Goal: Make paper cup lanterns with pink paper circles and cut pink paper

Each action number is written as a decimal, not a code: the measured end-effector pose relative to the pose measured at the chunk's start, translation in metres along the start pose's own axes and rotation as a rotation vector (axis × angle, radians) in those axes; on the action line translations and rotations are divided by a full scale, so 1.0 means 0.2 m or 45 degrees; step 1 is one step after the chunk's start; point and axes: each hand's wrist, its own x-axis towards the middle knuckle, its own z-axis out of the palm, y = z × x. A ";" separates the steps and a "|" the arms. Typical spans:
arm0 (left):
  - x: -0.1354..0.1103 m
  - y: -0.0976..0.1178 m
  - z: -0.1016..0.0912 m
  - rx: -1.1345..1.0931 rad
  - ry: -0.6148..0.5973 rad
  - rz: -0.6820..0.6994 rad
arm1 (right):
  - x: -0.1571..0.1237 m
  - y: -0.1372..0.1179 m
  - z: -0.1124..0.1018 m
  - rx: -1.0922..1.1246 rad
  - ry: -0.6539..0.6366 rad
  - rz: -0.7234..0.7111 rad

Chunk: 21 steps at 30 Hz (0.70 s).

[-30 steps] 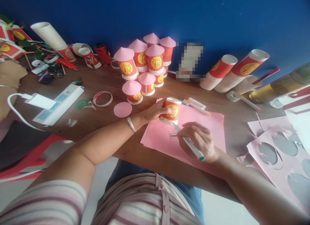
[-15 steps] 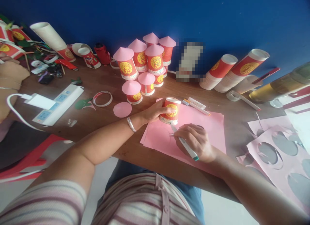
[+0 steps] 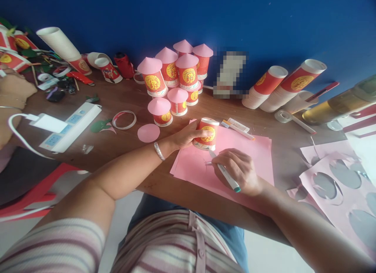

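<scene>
A red paper cup (image 3: 207, 134) with a gold emblem stands upside down on a pink paper sheet (image 3: 252, 147). My left hand (image 3: 188, 135) grips its side and holds it down. My right hand (image 3: 237, 170) is closed on a white pen with a green end (image 3: 226, 174), its tip touching the paper at the cup's base. A silver bracelet (image 3: 159, 150) is on my left wrist.
Several red cups with pink cone lids (image 3: 176, 75) cluster behind. A pink paper disc (image 3: 148, 132) and a tape ring (image 3: 125, 120) lie left. A power strip (image 3: 70, 126), stacked cups (image 3: 286, 87), cut-out pink sheets (image 3: 337, 183) and another person's hand (image 3: 11, 93) surround them.
My right hand has slid the pen a little left along the cup's base. The left hand and cup have stayed put.
</scene>
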 end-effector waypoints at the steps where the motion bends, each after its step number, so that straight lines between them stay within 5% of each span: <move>1: 0.00 0.00 0.00 0.001 -0.003 0.001 | 0.00 0.00 0.00 -0.006 0.008 0.003; 21: 0.00 -0.01 -0.01 -0.007 -0.008 0.006 | 0.00 -0.01 0.00 0.030 0.022 -0.033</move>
